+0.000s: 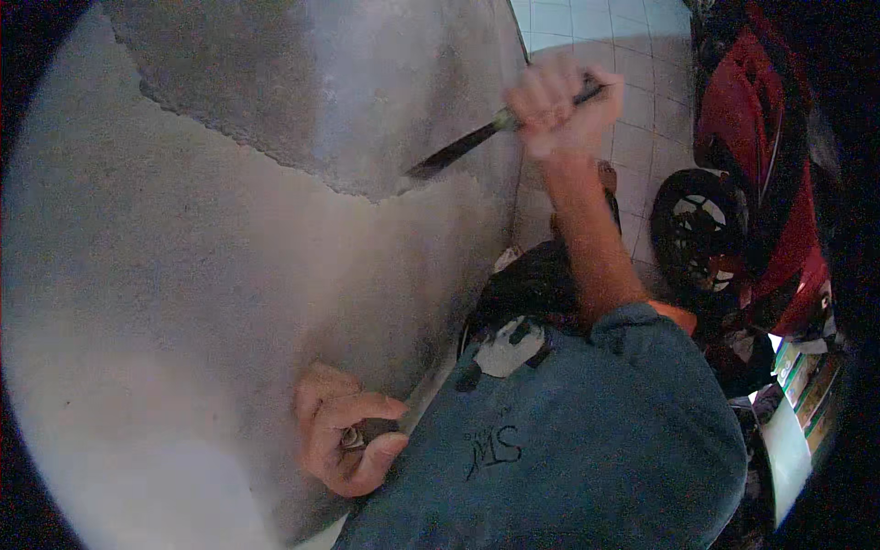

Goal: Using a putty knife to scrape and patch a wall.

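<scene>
My right hand (pixel 568 105), a little blurred, is wrapped round the handle of a long, dark, flat-bladed tool (pixel 456 151); I cannot tell whether it is a chisel or a knife. The tip slants down to the left and meets the ragged edge between a darker patch (pixel 247 73) and the paler coating (pixel 183 238) of a grey wall. Lower down, my left hand (pixel 344 431) is curled close to the wall, thumb and forefinger nearly together. Something dark shows between them, too unclear to name.
To the right stands a red motorcycle (pixel 770 128) with a black spoked wheel (pixel 701 229) on a light tiled floor (pixel 632 55). A dark object (pixel 527 289) lies behind my blue-green shirt, by the wall's edge. Shelves with coloured items (pixel 811 394) are at the far right.
</scene>
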The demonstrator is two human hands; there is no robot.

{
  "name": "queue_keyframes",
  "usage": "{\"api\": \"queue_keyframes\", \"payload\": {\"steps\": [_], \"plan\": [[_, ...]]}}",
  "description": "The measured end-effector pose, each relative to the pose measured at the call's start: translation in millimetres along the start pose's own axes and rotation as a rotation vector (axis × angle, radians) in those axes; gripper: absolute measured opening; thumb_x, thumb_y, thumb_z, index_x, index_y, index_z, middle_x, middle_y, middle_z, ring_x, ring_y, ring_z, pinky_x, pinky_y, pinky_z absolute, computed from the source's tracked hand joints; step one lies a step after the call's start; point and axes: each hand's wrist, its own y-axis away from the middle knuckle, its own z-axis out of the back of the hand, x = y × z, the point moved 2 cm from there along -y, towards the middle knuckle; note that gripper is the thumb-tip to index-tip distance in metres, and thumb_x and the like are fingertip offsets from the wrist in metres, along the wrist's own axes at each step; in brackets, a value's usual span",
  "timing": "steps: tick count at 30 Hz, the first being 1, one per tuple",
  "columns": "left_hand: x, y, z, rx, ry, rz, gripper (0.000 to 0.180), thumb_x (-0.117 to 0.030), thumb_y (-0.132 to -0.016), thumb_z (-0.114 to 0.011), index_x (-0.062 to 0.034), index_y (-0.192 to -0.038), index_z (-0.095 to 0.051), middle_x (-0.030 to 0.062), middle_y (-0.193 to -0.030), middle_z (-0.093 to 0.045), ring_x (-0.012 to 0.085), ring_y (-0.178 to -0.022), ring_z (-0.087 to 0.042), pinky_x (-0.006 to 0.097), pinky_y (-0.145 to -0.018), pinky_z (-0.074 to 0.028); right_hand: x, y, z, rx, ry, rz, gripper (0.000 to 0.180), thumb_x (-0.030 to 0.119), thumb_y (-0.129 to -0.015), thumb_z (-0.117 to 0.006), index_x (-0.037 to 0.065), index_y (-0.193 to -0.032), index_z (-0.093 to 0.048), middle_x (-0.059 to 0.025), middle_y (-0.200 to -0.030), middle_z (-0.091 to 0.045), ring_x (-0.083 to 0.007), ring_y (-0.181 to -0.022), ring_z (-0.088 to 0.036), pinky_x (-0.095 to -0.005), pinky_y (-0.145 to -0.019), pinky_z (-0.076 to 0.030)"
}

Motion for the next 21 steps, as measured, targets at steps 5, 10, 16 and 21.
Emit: {"api": "queue_keyframes", "payload": {"steps": [5, 10, 16, 21], "plan": [[4, 6, -7, -0.031, 0.044, 0.009, 0.029, -0.023, -0.068, -0.075, -0.0027, -0.088, -0.069, 0.0079, -0.079, -0.057, 0.0207, -0.066, -0.046, 0.033, -0.059, -0.035, -10, 4, 9, 0.121, -0.023, -0.019, 0.036, 0.033, -0.083, -0.044, 0.016, -0.053, -0.032, 0.0045, -0.042, -0.03, -0.0103, -0.034, -0.025, -0.0248, -0.035, -0.024], [3, 4, 2, -0.01, 0.035, -0.008, 0.026, -0.021, -0.072, -0.074, -0.0022, -0.089, -0.068, 0.0078, -0.079, -0.057, 0.0203, -0.066, -0.046, 0.033, -0.059, -0.035, -5, 1, 2, 0.002, -0.032, -0.007, 0.036, 0.033, -0.083, -0.044, 0.016, -0.054, -0.034, 0.0033, -0.042, -0.031, -0.0111, -0.033, -0.025, -0.0252, -0.034, -0.023], [7, 14, -1, -0.067, 0.074, 0.047, 0.025, -0.02, -0.073, -0.073, -0.0016, -0.089, -0.068, 0.0073, -0.078, -0.056, 0.0197, -0.066, -0.046, 0.033, -0.059, -0.035, -8, -1, 20, 0.213, -0.087, -0.101, 0.035, 0.036, -0.084, -0.044, 0.016, -0.057, -0.036, 0.0028, -0.043, -0.032, -0.0124, -0.034, -0.025, -0.0276, -0.033, -0.024], [4, 10, -2, -0.034, 0.011, 0.01, 0.025, -0.02, -0.072, -0.072, -0.0018, -0.089, -0.068, 0.0088, -0.078, -0.057, 0.0186, -0.064, -0.045, 0.032, -0.06, -0.035, -29, 7, 10, -0.12, -0.028, -0.09, 0.038, 0.04, -0.084, -0.045, 0.016, -0.056, -0.037, 0.0033, -0.041, -0.031, -0.0134, -0.033, -0.026, -0.0291, -0.033, -0.024]]}}
